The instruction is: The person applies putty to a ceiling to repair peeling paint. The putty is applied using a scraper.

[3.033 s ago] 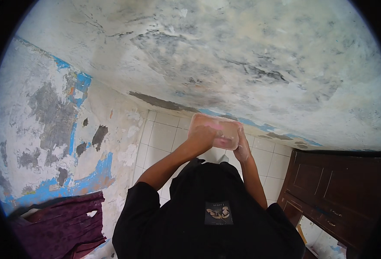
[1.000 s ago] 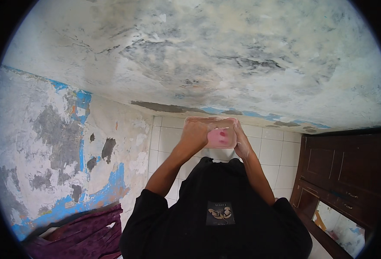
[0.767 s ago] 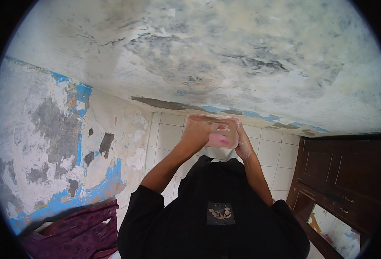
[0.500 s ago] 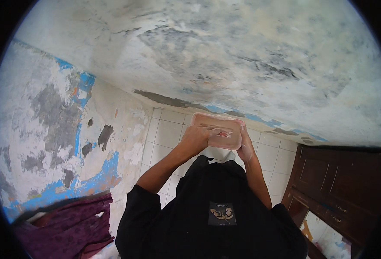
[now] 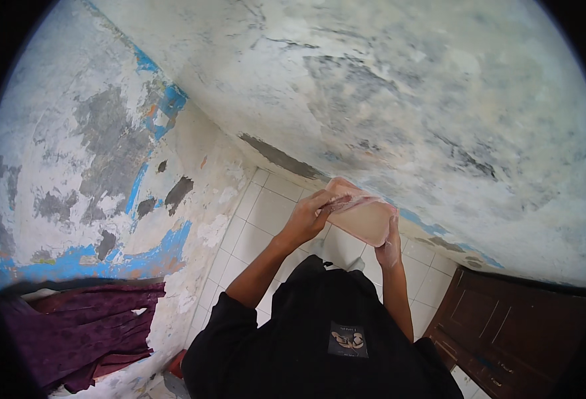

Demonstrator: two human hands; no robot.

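Note:
My right hand [image 5: 390, 247] grips the right side of a shallow pink tray [image 5: 375, 242] with rounded corners. White smears cover that hand's fingers. The tray tilts down to the right, and a smooth layer of beige paste [image 5: 362, 221] shows in it. Over the tray's left part, my left hand [image 5: 311, 216] is closed on a flat pinkish spreader [image 5: 354, 202] smeared with white paste. The spreader lies across the tray near its far rim; the fingers hide its left end.
A patchy, stained wall [image 5: 399, 113] rises right beyond the tray. To the left stands a peeling wall [image 5: 107, 173] with blue paint and grey patches. A purple curtain [image 5: 87, 332] hangs lower left, a dark wooden cabinet [image 5: 505, 326] stands lower right, and white floor tiles [image 5: 273, 209] lie below.
The tray has shifted to the right and tilted. My left hand has moved the spreader from the tray's middle toward its far rim. The view has turned, so the wall corner sits further right.

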